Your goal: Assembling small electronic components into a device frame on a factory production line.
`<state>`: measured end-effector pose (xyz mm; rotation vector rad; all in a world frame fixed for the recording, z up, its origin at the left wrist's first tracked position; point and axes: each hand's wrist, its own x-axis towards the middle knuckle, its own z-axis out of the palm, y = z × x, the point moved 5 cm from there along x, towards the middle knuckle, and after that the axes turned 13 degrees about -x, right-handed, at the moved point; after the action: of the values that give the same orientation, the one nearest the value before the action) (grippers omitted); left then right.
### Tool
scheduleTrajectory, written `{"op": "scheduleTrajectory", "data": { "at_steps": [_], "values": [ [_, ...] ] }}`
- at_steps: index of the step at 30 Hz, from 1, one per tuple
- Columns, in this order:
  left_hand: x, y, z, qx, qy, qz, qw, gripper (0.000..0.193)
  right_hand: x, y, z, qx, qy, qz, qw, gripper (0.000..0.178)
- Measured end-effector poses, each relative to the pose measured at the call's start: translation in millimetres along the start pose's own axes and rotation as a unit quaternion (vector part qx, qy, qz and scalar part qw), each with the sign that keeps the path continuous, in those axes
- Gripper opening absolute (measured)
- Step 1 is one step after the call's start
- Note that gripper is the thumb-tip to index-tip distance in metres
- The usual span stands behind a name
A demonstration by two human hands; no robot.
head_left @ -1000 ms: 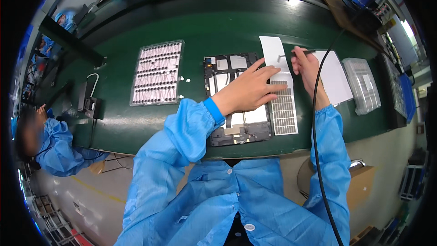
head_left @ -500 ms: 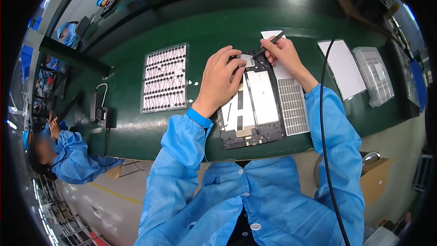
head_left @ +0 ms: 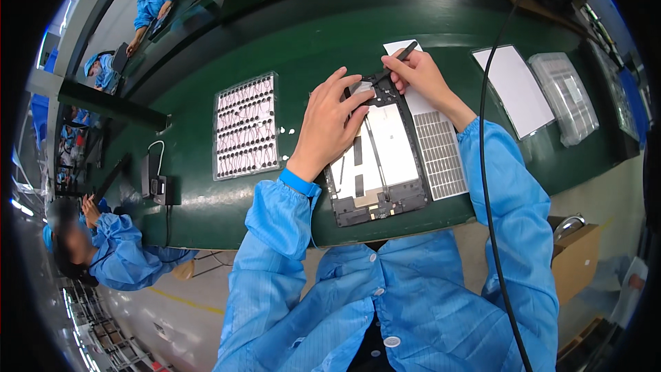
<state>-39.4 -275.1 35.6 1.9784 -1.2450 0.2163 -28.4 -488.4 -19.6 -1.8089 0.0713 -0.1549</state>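
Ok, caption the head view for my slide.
Left hand over an opened flat device; right hand holding a slim dark tool at its far end.

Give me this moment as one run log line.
left hand: over opened device; right hand: gripping dark slim tool, tip over device's far end; gridded sheet: beside device, right

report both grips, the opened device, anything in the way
Left grip spread over opened device, upper left. Right grip closed on black tool, angled down to device's upper end. Device flat on table, insides showing. Black cable crosses right sleeve.
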Motion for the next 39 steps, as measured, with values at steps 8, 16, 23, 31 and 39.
{"op": "scheduleTrajectory", "data": {
  "at_steps": [8, 16, 23, 31, 39],
  "values": [
    [3, 0, 3, 0.023, -0.047, 0.052, 0.997, 0.026, -10, -16, 4, -0.060, 0.052, -0.059, 0.995, 0.022],
    [-5, -21, -38, 0.001, 0.031, 0.041, 0.999, 0.036, -22, -32, 11, -0.035, 0.144, -0.106, 0.983, 0.018],
    [-41, -66, -55, -0.027, 0.044, -0.034, 0.998, 0.033, -10, -52, 68, -0.089, 0.058, -0.027, 0.994, 0.026],
    [-41, -57, -46, -0.031, 0.064, -0.022, 0.997, 0.033, -6, -47, 66, -0.105, 0.061, 0.005, 0.993, 0.028],
    [-43, -58, -46, -0.026, 0.047, -0.023, 0.998, 0.033, -2, -48, 67, -0.102, 0.040, 0.022, 0.994, 0.031]
  ]
}}
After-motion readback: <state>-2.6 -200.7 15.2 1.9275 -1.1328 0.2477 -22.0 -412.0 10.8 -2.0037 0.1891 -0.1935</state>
